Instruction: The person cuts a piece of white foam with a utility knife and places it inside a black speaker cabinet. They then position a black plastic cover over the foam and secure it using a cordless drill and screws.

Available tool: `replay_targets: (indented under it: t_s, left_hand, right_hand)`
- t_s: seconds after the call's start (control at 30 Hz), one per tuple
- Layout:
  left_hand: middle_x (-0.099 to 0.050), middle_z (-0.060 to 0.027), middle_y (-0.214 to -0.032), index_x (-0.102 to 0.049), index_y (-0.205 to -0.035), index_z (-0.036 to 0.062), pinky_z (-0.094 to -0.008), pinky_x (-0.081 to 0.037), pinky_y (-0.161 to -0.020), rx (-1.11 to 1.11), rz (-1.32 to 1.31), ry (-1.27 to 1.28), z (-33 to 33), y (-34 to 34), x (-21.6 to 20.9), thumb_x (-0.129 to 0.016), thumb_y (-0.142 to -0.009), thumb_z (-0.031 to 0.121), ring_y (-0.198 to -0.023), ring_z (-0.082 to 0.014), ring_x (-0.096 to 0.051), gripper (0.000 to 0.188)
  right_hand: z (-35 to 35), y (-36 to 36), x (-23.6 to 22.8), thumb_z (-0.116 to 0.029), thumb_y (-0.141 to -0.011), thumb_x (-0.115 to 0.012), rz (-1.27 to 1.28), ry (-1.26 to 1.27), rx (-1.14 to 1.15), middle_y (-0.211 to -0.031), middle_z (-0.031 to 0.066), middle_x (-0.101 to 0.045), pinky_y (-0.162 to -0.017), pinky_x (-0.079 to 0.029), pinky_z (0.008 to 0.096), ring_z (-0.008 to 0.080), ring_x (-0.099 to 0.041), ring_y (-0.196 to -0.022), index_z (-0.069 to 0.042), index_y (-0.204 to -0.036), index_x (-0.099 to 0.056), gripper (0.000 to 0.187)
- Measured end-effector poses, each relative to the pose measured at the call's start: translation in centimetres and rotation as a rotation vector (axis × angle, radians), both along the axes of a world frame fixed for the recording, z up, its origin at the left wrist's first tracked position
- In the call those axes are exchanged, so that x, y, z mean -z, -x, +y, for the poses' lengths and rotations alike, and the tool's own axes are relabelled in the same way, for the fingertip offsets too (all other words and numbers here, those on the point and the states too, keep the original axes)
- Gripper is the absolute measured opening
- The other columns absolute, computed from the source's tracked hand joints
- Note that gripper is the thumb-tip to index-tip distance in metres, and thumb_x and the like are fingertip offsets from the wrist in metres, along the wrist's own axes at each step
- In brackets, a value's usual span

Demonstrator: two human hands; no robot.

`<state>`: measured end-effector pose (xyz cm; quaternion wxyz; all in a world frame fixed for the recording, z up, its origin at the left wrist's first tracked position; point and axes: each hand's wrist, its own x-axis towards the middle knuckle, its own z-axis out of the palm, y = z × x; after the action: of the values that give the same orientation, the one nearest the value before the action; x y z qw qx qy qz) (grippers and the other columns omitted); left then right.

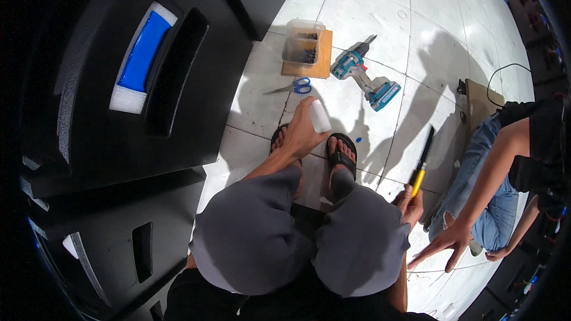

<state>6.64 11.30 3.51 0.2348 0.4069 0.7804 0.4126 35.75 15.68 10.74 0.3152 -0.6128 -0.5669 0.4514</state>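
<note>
One blue-and-white foam piece (146,52) already sits on the black cabinet (95,134), ten o'clock; left hand (301,133) grips a white piece (320,117), two o'clock, not yet set down; right hand (410,204) grasps a yellow-handled blade (419,182), four o'clock.

we're seeing a workshop: a cordless drill (363,79) and a parts tub (292,32) are sitting beyond the left hand (300,132), black cabinets (202,119) looming left of it.
</note>
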Motion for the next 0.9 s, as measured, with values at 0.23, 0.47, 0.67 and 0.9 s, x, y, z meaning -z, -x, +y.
replay_targets:
  t_s: [0.23, 0.47, 0.67, 0.9]
  left_hand:
    - [-0.050, -0.0242, -0.125, -0.032, -0.134, 0.0049, -0.0436, -0.042, -0.095, 0.022, -0.086, 0.101, 1.7, -0.9, -0.3, -0.082, -0.069, 0.034, -0.115, -0.0398, -0.051, 0.088]
    - [-0.052, -0.0237, -0.123, -0.033, -0.135, 0.0040, -0.0426, -0.044, -0.096, -0.043, -0.159, 0.069, 1.0, -0.7, 3.0, -0.085, -0.066, 0.041, -0.114, -0.0354, -0.054, 0.093]
    - [-0.049, -0.0285, -0.126, -0.026, -0.138, 0.0009, -0.0430, -0.041, -0.098, 0.012, -0.225, 0.190, 1.4, -0.5, -0.4, -0.080, -0.069, 0.042, -0.116, -0.0408, -0.052, 0.097]
    - [-0.052, -0.0281, -0.122, -0.024, -0.139, 0.0008, -0.0425, -0.044, -0.096, -0.197, -0.240, -0.017, 0.7, 0.3, -0.1, -0.081, -0.070, 0.036, -0.109, -0.0393, -0.056, 0.097]
  right_hand:
    - [1.1, 3.6, 0.3, -0.029, -0.099, -0.052, -0.266, -0.105, -0.252, -0.056, 0.0037, -0.052, -0.045, -0.042, 0.0306, 0.0123, -0.053, -0.048, -0.001, -0.090, -0.053, 0.029]
    - [1.0, 4.2, 2.7, -0.022, -0.099, -0.052, -0.105, -0.262, -0.301, -0.055, 0.0032, -0.049, -0.046, -0.040, 0.0293, 0.0114, -0.051, -0.050, -0.002, -0.087, -0.052, 0.023]
    - [0.9, 4.6, 1.0, -0.027, -0.099, -0.051, -0.135, -0.067, -0.260, -0.060, 0.0008, -0.048, -0.050, -0.034, 0.0258, 0.0079, -0.044, -0.056, -0.002, -0.085, -0.051, 0.028]
    - [1.3, 3.7, 2.0, -0.028, -0.099, -0.052, -0.072, 0.031, -0.278, -0.062, -0.0040, -0.042, -0.050, -0.029, 0.0240, 0.0052, -0.039, -0.056, -0.005, -0.093, -0.053, 0.024]
